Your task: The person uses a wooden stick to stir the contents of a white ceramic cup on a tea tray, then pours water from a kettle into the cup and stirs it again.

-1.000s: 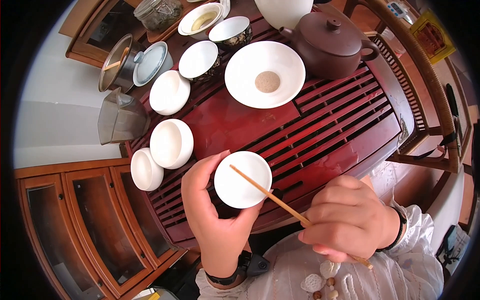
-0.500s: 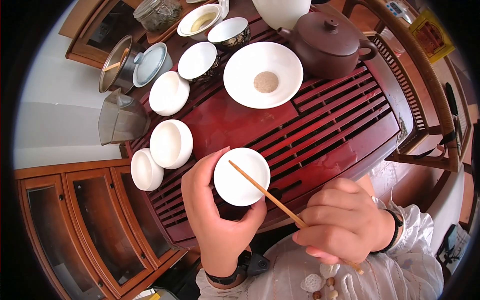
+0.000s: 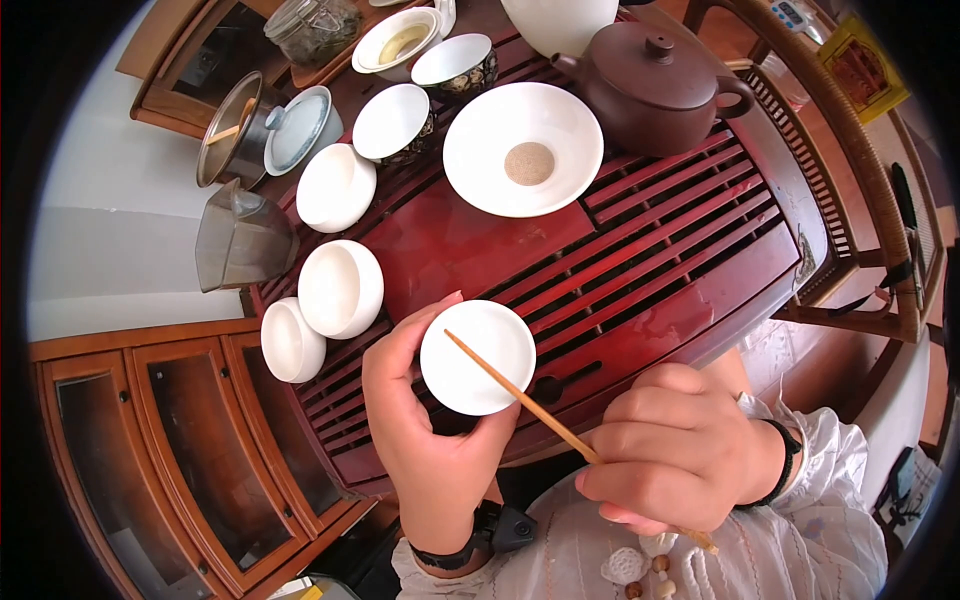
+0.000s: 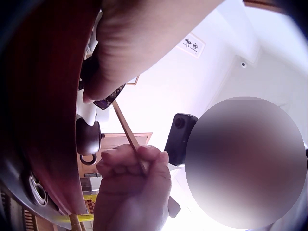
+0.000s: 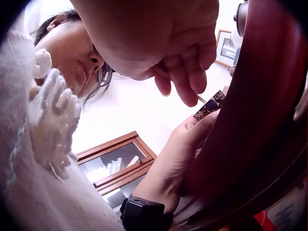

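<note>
My left hand [image 3: 425, 440] grips a small white teacup [image 3: 477, 357] between thumb and fingers, just above the near edge of the red slatted tea tray [image 3: 650, 240]. The cup's patterned outside [image 5: 210, 106] shows in the right wrist view. My right hand [image 3: 670, 460] pinches a thin bamboo stick [image 3: 520, 395], whose tip reaches inside the cup. From the left wrist view the stick [image 4: 127, 132] runs up from the right hand's fingers [image 4: 132, 161] to the cup.
On the tray stand a brown clay teapot [image 3: 655, 85], a wide white bowl with a strainer [image 3: 522, 150], and several white cups [image 3: 340, 288] along the left edge. A glass pitcher [image 3: 240, 240] and lidded jar [image 3: 235, 130] sit left. A wooden cabinet [image 3: 180, 450] is below left.
The cup and my left hand shifted slightly left. My right hand drew back toward my body a little, and the stick's tip slid further left inside the cup.
</note>
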The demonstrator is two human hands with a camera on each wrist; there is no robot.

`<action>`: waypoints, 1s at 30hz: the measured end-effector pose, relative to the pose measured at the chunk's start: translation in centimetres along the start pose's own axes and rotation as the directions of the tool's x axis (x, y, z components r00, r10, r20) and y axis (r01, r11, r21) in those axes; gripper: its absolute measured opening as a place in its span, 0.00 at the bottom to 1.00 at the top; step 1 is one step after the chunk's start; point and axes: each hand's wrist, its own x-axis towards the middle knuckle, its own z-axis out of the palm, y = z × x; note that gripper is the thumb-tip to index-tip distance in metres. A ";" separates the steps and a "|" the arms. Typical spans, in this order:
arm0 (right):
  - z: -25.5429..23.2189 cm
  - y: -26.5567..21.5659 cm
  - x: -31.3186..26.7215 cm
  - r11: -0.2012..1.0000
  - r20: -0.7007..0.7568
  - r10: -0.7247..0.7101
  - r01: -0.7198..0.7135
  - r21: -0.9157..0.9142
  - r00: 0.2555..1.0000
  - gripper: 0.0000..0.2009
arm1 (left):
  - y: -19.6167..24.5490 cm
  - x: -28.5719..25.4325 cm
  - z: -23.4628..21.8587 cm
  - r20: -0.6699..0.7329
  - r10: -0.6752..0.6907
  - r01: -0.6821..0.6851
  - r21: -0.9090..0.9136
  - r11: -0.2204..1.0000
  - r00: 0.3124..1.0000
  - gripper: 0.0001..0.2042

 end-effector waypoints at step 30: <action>0.4 0.6 -0.1 0.994 -0.011 -0.043 0.044 0.102 0.999 0.09 | -0.1 0.0 0.1 -0.026 -0.018 0.018 0.003 1.000 1.000 0.32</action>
